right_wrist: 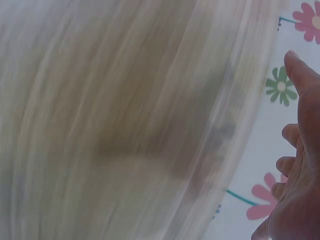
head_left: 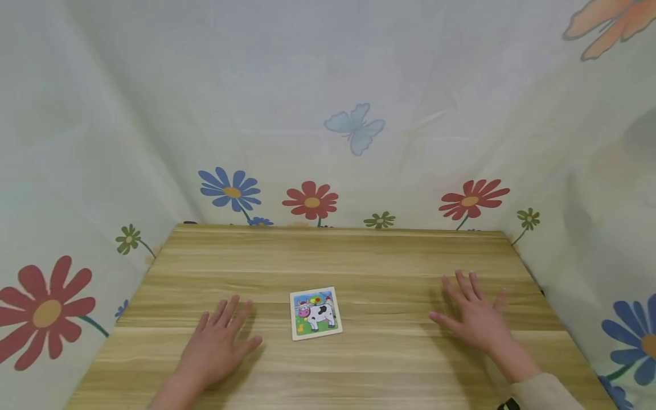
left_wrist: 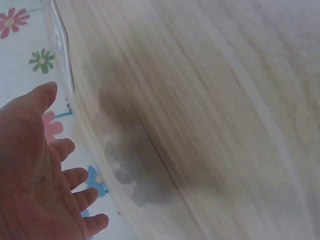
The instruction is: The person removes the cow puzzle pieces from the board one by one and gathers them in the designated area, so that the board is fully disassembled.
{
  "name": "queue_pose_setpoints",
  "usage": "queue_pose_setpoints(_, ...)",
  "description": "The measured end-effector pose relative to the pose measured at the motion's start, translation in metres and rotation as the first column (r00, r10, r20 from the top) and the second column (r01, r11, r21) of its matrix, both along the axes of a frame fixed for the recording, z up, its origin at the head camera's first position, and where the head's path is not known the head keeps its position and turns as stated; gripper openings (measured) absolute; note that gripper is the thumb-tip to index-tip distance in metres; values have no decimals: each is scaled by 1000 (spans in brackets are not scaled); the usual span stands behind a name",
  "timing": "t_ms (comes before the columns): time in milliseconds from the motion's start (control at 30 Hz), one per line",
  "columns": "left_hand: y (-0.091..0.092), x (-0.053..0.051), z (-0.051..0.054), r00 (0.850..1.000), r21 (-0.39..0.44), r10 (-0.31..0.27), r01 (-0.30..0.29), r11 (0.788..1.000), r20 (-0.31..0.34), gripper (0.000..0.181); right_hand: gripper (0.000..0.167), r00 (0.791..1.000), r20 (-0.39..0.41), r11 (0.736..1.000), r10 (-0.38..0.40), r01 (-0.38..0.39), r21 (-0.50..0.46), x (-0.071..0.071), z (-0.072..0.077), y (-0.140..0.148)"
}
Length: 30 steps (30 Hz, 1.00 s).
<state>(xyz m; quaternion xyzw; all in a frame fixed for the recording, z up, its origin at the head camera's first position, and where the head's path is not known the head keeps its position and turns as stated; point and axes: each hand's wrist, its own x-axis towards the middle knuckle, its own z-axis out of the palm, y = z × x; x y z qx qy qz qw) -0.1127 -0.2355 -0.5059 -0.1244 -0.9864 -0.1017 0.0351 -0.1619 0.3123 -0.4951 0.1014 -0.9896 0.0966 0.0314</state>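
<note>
Left hand [head_left: 215, 344], right hand [head_left: 478, 320]: fingers apart, empty | Cow picture [head_left: 315, 314]: flat on surface [head_left: 379, 364] between them, untouched | Stage: handling finished or still to come, cannot tell

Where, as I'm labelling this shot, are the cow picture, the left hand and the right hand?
Cow picture [head_left: 316, 314]: head view, middle of its printed side.
Left hand [head_left: 214, 343]: head view, back of the hand.
Right hand [head_left: 475, 319]: head view, back of the hand.

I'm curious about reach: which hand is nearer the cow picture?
The left hand, close to the cow picture; the right hand is across a much wider gap.
</note>
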Motion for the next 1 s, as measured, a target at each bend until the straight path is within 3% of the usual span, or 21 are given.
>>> queue_pose_setpoints(267, 18, 3, 4, 995, -18, -100, 100, 995, 2, 75, 95, 999, -6, 999, 45, -45, -9, -6, 3, -27)
queue_pose_setpoints(500, 30, 1, 7, 978, -34, -205, 206, 978, 28, 75, 94, 993, -18, 993, 113, -114, -37, -15, 7, -51)
queue_pose_setpoints(733, 38, 0, 8, 951, -43, -307, 308, 950, 32, 76, 93, 986, -15, 986, 165, -166, -17, -25, 4, -75)
queue_pose_setpoints(1000, 47, -2, 9, 908, -53, -414, 417, 907, 62, 76, 93, 964, -30, 964, 263, -264, -27, -35, 5, -105)
